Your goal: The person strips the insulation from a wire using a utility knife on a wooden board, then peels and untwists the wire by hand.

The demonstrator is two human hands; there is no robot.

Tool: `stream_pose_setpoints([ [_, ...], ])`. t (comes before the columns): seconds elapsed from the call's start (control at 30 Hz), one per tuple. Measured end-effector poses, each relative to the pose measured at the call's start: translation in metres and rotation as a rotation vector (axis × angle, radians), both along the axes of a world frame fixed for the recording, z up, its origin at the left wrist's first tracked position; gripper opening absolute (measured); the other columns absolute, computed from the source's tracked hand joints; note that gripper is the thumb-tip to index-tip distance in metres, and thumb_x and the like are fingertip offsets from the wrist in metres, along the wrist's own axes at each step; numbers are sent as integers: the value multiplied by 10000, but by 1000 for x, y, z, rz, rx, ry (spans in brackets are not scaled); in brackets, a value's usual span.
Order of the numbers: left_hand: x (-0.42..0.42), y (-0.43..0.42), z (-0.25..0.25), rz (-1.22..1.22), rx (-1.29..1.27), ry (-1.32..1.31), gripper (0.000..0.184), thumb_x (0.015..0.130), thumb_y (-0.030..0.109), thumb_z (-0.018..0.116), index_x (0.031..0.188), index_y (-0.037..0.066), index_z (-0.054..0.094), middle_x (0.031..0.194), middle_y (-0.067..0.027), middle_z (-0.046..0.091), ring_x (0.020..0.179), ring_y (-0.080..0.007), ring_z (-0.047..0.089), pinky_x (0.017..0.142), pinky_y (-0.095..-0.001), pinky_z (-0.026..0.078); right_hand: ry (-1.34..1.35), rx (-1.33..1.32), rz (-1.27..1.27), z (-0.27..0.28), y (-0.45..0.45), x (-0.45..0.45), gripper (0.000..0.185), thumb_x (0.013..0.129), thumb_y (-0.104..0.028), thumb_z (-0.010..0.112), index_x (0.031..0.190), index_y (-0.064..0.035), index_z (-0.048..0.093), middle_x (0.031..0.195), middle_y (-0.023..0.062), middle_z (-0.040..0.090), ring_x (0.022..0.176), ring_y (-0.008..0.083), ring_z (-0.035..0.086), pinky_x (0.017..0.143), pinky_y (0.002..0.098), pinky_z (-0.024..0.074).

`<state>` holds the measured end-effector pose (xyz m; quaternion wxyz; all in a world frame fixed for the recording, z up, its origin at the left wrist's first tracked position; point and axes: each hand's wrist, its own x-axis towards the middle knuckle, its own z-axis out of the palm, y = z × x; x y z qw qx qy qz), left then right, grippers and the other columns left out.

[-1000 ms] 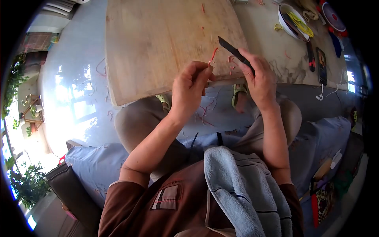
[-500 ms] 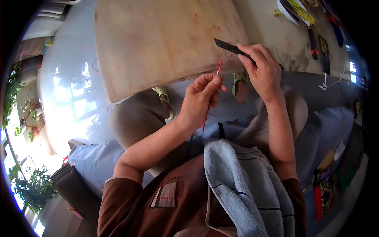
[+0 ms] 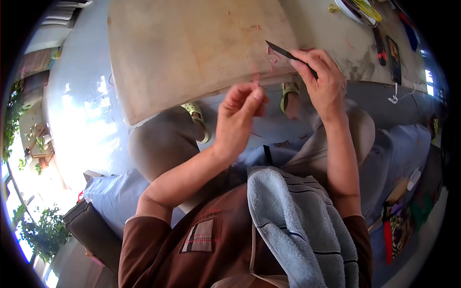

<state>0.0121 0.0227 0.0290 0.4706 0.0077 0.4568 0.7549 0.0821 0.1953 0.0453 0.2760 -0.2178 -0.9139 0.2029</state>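
My left hand [image 3: 240, 108] is closed in a pinch on a thin red cord [image 3: 256, 78]. The cord's upper end sticks out above the fingertips, smeared by motion. To the right, my right hand [image 3: 322, 79] is closed around a dark, narrow knife [image 3: 279, 49]. Its pointed blade tip aims up and left over the wooden board [image 3: 177, 53], apart from the cord. Small red scraps [image 3: 272, 61] lie on the board near the blade. The knife's handle end is mostly hidden in my palm.
A phone [image 3: 394, 60] with a white cable lies on the table's right side, beside a dark-handled tool [image 3: 379, 45]. Behind them stands a white bowl [image 3: 353, 12] holding yellow cord. A grey towel [image 3: 297, 221] hangs over my lap.
The left hand has shifted slightly left and up with the cord. The knife has turned in my right hand, so its blade looks narrower, its tip a little higher.
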Motion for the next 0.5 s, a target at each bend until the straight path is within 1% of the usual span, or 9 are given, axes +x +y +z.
stream_pose_setpoints([
  [0.07,-5,1,-5,79,-22,82,116,906,176,560,952,69,560,752,-13,583,541,-41,392,490,-177,308,-29,-21,49,2,-4,1,152,743,-221,696,887,-179,673,771,-31,565,695,169,586,586,308,475],
  [0.1,-6,0,-12,55,-28,61,123,915,187,546,936,66,537,742,-25,581,499,-37,361,457,-183,283,-36,-29,78,3,-6,0,151,744,-218,694,888,-181,671,772,-32,565,697,168,587,583,304,477],
  [0.2,-2,-2,-14,-31,-30,-38,141,937,193,503,936,64,560,747,-12,564,502,-36,345,443,-175,265,-65,-24,171,3,-14,1,127,744,-216,693,863,-181,668,772,-40,565,702,160,588,577,293,483],
  [0.23,-3,-2,-14,-38,5,-78,173,947,216,482,939,64,564,735,-9,560,485,-26,304,429,-173,239,-81,6,184,3,-15,1,114,741,-215,695,845,-179,664,771,-47,564,707,151,588,582,288,486],
  [0.37,-7,0,-12,-32,7,-120,207,957,241,458,942,62,562,725,3,554,472,-19,268,419,-172,221,-101,1,180,1,-14,6,132,725,-207,702,850,-181,666,758,-45,551,718,153,580,592,292,484],
  [0.5,-3,4,-19,-73,23,-136,220,963,248,443,921,62,552,694,0,546,469,-20,269,423,-173,224,-107,19,225,1,-19,5,153,708,-198,708,856,-186,672,757,-41,535,720,158,570,602,299,480],
])
